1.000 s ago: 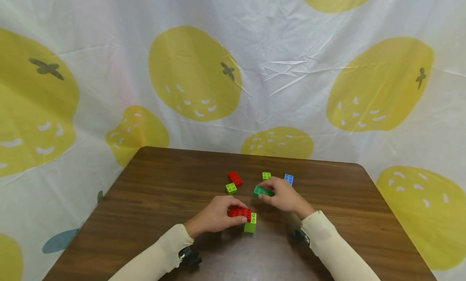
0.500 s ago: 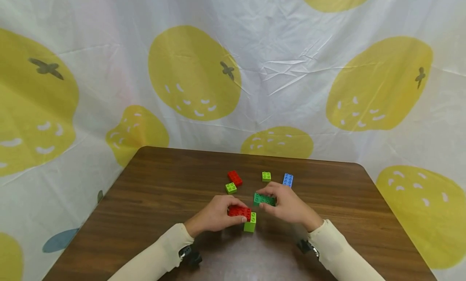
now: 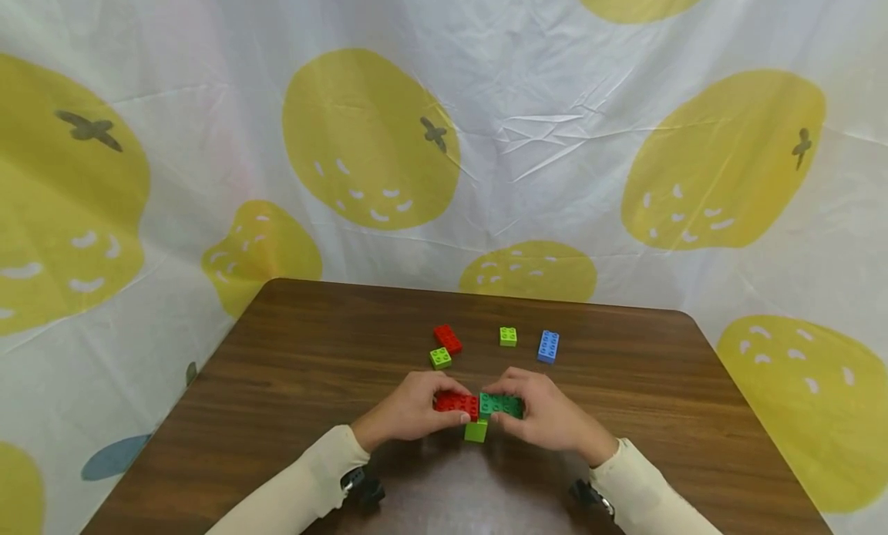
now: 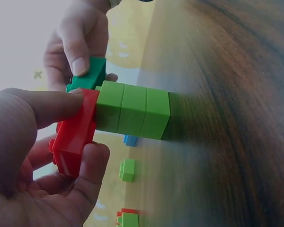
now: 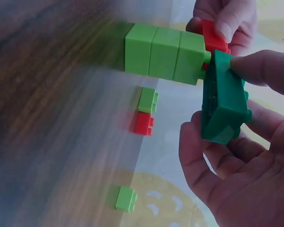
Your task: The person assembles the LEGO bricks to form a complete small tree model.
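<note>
Three light green bricks stand as an upright stack on the table. Across its top lies a long red brick, which sticks out to the left. My left hand grips the red brick between thumb and fingers. My right hand pinches a long dark green brick by its sides. The dark green brick's inner end is over the stack's remaining studs, right at the end of the red brick. In the right wrist view a light green stud shows just under its edge.
Farther back on the brown table lie a second red brick and a small light green brick close together. Another small light green brick and a blue brick lie to their right. A lemon-patterned cloth hangs behind.
My right hand has brought the dark green brick toward me, from beyond the stack to its top beside the red brick. The blue brick is now fully uncovered. My left hand has stayed put.
</note>
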### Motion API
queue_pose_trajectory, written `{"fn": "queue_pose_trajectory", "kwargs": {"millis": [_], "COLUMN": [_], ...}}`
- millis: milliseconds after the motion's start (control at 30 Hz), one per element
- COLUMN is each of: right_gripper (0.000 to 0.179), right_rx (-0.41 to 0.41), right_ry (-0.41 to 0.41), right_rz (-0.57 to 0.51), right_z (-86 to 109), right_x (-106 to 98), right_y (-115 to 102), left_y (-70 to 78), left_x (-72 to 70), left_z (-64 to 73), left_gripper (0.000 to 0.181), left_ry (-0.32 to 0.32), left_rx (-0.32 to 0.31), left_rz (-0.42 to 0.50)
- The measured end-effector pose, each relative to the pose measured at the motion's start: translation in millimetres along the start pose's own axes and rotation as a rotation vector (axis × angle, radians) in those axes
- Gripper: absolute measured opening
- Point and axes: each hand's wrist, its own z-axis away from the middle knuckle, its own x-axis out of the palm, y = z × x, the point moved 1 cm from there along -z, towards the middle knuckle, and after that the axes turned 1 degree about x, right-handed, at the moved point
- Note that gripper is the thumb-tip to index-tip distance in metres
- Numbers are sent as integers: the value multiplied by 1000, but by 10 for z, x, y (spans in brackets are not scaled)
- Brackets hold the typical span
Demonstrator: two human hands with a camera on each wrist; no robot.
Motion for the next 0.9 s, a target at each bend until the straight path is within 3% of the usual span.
{"fn": "queue_pose_trajectory", "kwargs": {"millis": [500,900], "right_gripper": [32,30], "right_rx": [-34,-18], "right_ry": [6,-44], "right_rz": [6,43], "right_z": [11,-33], "right_x": [24,6], "right_y": [18,1], "left_y": [12,11], "left_x": [8,12], "left_z": [-4,-3], "left_gripper": [30,31], "left_ry": [6,5], "left_rx": [-18,-5], "left_rz": [-3,18]}}
